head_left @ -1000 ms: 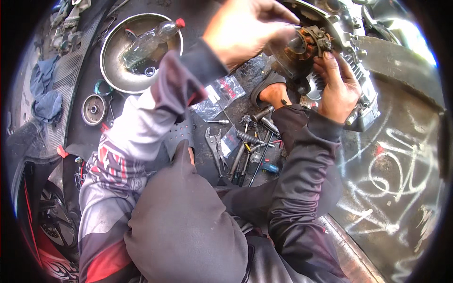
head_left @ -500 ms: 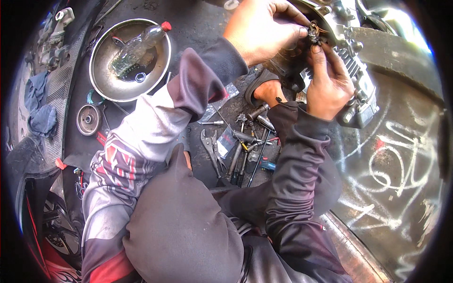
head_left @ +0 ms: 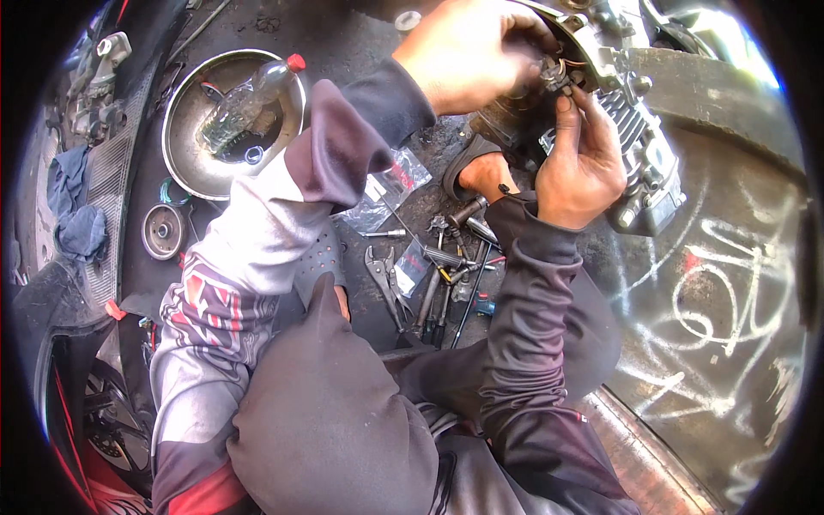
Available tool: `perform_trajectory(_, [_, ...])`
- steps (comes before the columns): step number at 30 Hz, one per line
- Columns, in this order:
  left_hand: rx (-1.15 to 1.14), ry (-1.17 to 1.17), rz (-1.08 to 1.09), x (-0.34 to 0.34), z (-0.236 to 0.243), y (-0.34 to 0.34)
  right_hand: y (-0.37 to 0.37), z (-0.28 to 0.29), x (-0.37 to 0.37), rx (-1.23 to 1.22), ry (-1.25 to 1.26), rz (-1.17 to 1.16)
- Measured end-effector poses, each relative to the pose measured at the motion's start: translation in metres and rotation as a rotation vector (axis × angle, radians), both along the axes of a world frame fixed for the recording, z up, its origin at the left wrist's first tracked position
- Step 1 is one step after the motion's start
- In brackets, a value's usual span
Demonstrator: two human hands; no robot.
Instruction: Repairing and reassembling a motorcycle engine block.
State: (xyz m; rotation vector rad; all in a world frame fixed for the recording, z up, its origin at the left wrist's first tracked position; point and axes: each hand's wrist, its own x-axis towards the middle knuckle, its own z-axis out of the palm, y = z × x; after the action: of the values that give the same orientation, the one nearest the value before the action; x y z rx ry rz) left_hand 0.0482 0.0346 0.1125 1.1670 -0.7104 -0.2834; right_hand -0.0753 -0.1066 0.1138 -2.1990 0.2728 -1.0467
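A grey metal engine (head_left: 639, 146) with cooling fins sits at the upper right. Both hands work at its left side. My left hand (head_left: 468, 56) is curled over a small dark part (head_left: 556, 75) with brownish bits, pressing it against the engine. From below, my right hand (head_left: 579, 163) pinches the same part with thumb and fingers. The part is mostly hidden between the fingers. Under the hands a foot in a dark sandal (head_left: 481, 176) rests on the oily ground.
Loose hand tools (head_left: 433, 275), pliers among them, lie on the ground between my arms. A round metal basin (head_left: 184, 142) holding a plastic bottle (head_left: 245, 99) sits upper left, a small pulley wheel (head_left: 161, 230) beside it. A spray-painted dark slab (head_left: 721, 309) fills the right.
The view shifted slightly down and left. My two hands have drawn closer together on the small part at the engine; the right thumb has risen onto it.
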Motion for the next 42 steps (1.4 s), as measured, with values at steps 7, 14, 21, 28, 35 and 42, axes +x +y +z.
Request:
perform_trajectory(7, [0.188, -0.406, 0.146, 0.004, 0.007, -0.002, 0.000, -0.001, 0.003, -0.104, -0.061, -0.064])
perform_trajectory(14, [0.186, -0.417, 0.167, 0.005, 0.007, 0.004, -0.002, 0.004, 0.004, -0.005, -0.047, -0.005])
perform_trajectory(21, [0.140, -0.052, -0.066, 0.003, 0.006, 0.001, -0.005, 0.009, -0.001, 0.030, 0.050, 0.026])
perform_trajectory(28, [0.173, -0.284, 0.127, 0.004, -0.022, -0.010, -0.007, 0.000, -0.004, -0.090, 0.083, 0.012])
perform_trajectory(35, [0.178, -0.281, 0.143, 0.011, -0.013, -0.004, 0.004, 0.009, -0.002, 0.146, 0.147, 0.004])
perform_trajectory(42, [0.188, -0.260, 0.143, 0.009, -0.019, -0.008, -0.004, 0.003, -0.004, -0.061, 0.159, 0.017])
